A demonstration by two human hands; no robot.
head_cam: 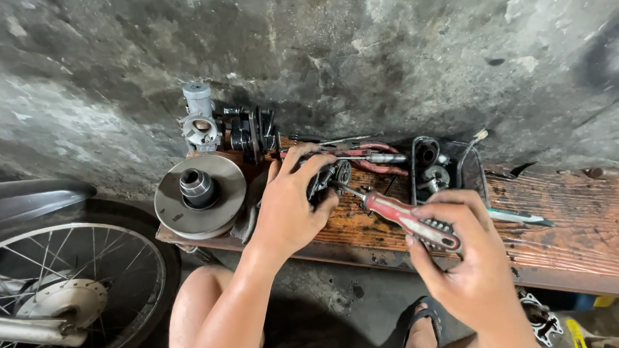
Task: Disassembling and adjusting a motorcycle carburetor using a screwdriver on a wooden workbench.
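Room: You sit low by a rough grey concrete wall [370, 51]. A motorbike wheel [61, 281] is at your left knee.
Surface: A worn wooden plank [565, 213] is your surface. It runs left to right along the wall.
Left hand: Your left hand [290, 208] is curled tight around a small dark metal part [329, 178]. It holds the part just above the front edge of the surface, near the middle.
Right hand: Your right hand [458, 264] is closed around the red and grey handle of a screwdriver [398, 214]. This hand hangs in front of the surface's front edge.
How they line up: The screwdriver points up and to the left. Its thin metal tip touches the small dark metal part. The part lies to the left of your right hand, and your left hand is the one on it.
Left end of the surface: A round metal pulley disc [201, 193] lies flat there. A grey carburetor [199, 120] stands behind it by the wall.
Back edge: Red-handled pliers [376, 159] lie there. A small black tray [445, 169] with little metal bits sits to their right.
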